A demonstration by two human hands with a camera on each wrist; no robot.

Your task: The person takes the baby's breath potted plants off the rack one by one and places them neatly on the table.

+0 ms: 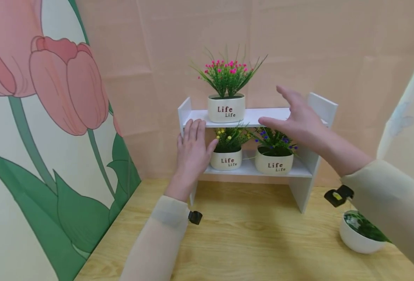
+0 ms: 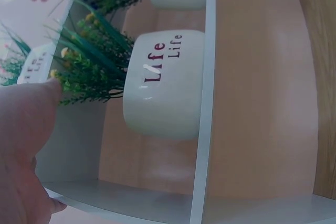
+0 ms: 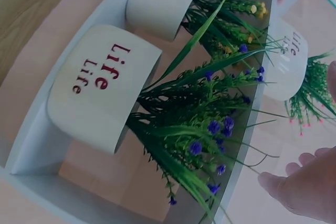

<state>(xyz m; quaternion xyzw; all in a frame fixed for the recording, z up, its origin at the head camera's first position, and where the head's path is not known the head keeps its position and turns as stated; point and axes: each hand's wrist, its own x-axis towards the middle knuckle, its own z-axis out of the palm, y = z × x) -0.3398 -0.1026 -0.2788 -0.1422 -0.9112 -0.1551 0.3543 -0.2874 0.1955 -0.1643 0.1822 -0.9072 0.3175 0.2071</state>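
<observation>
Head: pink-flowered planter [image 1: 226,109], 11 o'clock on white two-tier shelf [image 1: 255,116], could be toppled by a bump. Nothing grasped: left hand [image 1: 194,147] straight-fingered at 9, right hand [image 1: 303,123] spread at 2.
Left wrist: yellow blooms [image 2: 65,52] could be snagged by left hand.
Right wrist: blue blooms [image 3: 214,126] likewise by right.

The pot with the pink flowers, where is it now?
In the head view, the pink-flowered pot stands on the rack's upper board, left of its middle, above the yellow-flowered pot and near the left hand.
</observation>
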